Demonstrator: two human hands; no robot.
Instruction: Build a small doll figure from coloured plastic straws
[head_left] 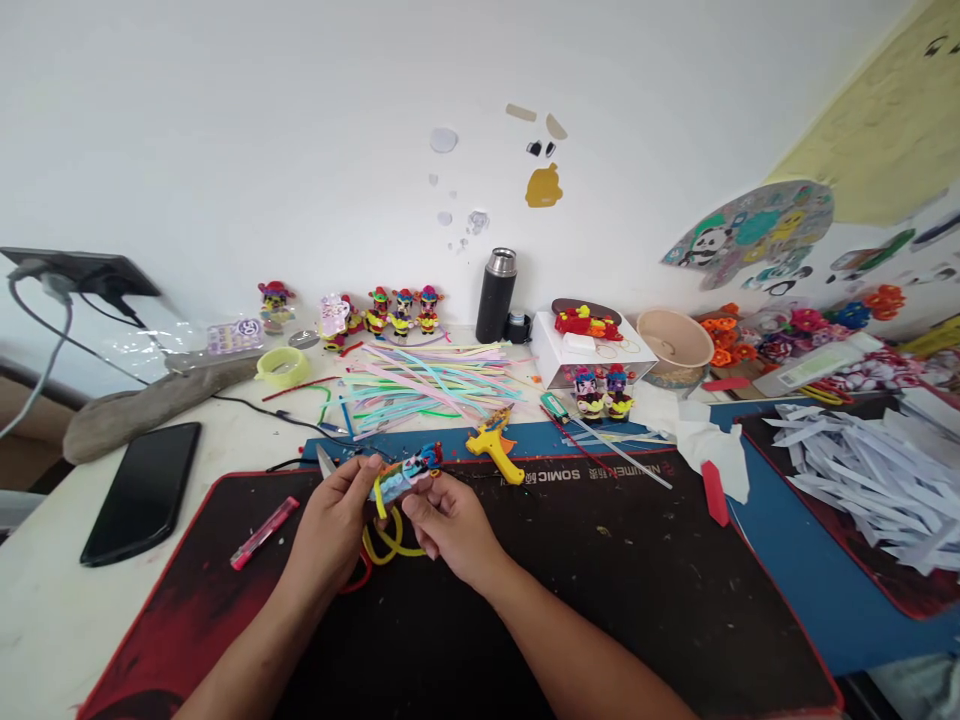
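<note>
Just above the black mat, my two hands hold a small colourful figurine [409,472], tilted on its side, with light blue, orange, red and dark parts. My left hand [341,510] pinches its left end between thumb and fingers. At its right end, the closed fingers of my right hand [450,520] grip it from below. A yellow fuzzy strip [394,545] loops down under the hands. Red-handled scissors [361,575] lie partly hidden behind my left hand. Beyond my right hand lies a yellow hot glue gun [499,450].
Coloured strips [427,385] lie heaped behind the mat [600,580]. Several finished figurines [405,312] stand by the wall, near a black thermos [496,295]. A phone [142,492] and a pink cutter-like tool [264,533] lie left. White paper strips [877,480] are piled right.
</note>
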